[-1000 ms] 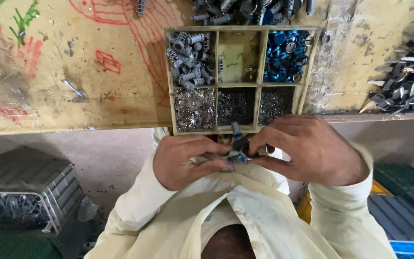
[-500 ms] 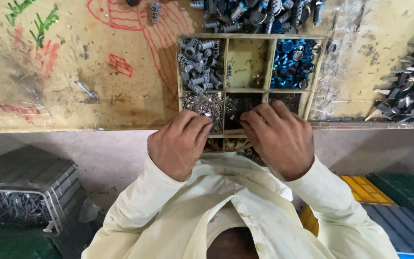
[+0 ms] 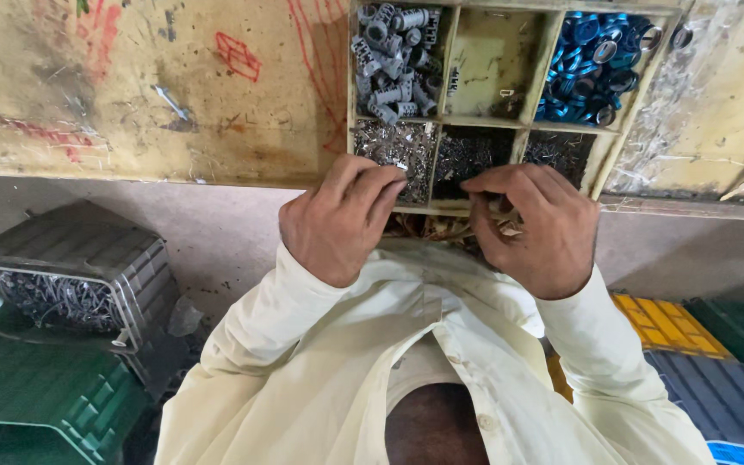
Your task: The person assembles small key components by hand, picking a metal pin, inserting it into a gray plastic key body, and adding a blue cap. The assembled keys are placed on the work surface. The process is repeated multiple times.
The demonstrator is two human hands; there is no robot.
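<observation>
Left hand [image 3: 337, 222]: fingers [image 3: 378, 182] are curling together, tips pressing down at the near edge of the wooden compartment tray [image 3: 437, 120]. Whether they are pinching anything, cannot tell; the tips are hiding it. Right hand [image 3: 537, 226]: thumb and forefinger [image 3: 484, 182] are closing toward each other in a pinch, other fingers folding beneath; what sits between them is too small to make out.

Just under both sets of fingertips, a brownish tangle of small parts [image 3: 441, 229] is lying against the pale shirt [image 3: 363, 344].

Just beyond the left fingertips, a compartment of silvery metal bits [image 3: 385, 146] is sitting; beyond the right fingertips, two compartments of dark fine pieces [image 3: 467, 153]. Farther out, grey ridged plastic fittings [image 3: 393, 52] and blue rings [image 3: 592, 65] are filling the far corners.

Well left of the hands, a grey crate [image 3: 88, 258] is holding metal pieces; green bin [image 3: 45, 396] beside it.
</observation>
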